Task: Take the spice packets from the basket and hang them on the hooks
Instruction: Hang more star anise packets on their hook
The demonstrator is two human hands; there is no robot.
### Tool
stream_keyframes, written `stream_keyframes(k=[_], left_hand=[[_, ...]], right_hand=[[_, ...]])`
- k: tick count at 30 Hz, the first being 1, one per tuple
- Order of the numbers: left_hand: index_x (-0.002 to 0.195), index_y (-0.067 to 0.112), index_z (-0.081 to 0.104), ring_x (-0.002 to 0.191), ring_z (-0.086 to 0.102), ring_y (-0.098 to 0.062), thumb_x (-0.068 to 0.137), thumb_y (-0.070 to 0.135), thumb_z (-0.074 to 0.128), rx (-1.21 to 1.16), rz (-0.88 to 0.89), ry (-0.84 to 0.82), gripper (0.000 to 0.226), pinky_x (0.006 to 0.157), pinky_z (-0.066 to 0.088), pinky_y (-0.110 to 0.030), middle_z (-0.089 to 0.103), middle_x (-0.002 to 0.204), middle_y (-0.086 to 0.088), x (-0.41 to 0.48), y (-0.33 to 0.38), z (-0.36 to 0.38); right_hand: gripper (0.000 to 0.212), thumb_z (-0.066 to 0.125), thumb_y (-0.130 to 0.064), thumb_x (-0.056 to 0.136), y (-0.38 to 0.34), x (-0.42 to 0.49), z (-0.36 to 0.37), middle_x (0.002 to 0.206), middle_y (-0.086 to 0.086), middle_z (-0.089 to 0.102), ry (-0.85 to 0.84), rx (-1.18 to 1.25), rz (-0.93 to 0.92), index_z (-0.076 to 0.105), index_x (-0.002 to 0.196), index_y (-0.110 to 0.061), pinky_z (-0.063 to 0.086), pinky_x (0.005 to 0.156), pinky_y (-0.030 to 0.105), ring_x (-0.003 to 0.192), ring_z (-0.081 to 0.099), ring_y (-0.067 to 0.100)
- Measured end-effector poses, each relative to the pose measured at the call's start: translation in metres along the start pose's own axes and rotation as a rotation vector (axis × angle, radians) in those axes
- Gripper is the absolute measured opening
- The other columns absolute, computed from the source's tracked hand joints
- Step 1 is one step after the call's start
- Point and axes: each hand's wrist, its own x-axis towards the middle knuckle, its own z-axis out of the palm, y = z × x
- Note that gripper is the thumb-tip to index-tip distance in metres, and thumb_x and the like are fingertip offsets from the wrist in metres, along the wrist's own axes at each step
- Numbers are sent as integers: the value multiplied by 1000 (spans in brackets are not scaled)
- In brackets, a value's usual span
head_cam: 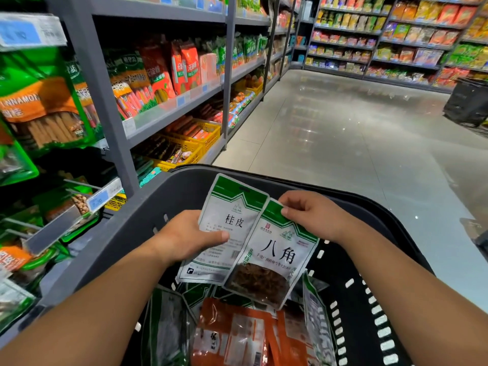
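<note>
Over the basket point(369, 299), the left hand point(184, 236) grips a white packet point(229, 223) and the right hand point(311, 215) pinches a second packet point(274, 262) by its top; neither is hung yet; more packets point(237, 334) remain inside; hooks point(79, 184) wait at left.

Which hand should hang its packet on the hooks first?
Probably the left hand: it holds the white-and-green cinnamon packet nearest the hanging green cinnamon bags on the left. The right hand pinches the star-anise packet, farther away.

Two green-white spice packets point(248, 241) (overlapping) – held above basket point(375, 291)
</note>
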Motion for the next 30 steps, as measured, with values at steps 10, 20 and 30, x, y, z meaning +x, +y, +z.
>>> stream_keyframes(k=[10, 20, 30], left_hand=[[113, 21, 76, 103, 75, -17, 76, 39, 89, -168, 50, -110, 43, 102, 54, -44, 79, 108, 4, -6, 9, 9], [110, 14, 75, 99, 76, -15, 73, 12, 91, -86, 12, -159, 41, 96, 58, -35, 80, 104, 2, -10, 17, 13], [94, 25, 75, 80, 75, -5, 68, 24, 94, -24, -31, 182, 32, 72, 55, -22, 79, 85, 15, -5, 12, -3]], right_hand=[[12, 63, -23, 100, -15, 12, 22, 94, -15, 74, 340, 75, -23, 74, 101, -28, 45, 72, 7, 87, 67, -4], [10, 69, -31, 96, -29, 13, 41, 92, -15, 73, 365, 41, -68, 75, 103, -28, 44, 71, 9, 84, 65, -2], [40, 78, -37, 87, 1, 16, 38, 105, -6, 68, 320, -20, 150, 64, 122, -23, 45, 79, 24, 91, 63, 12]])
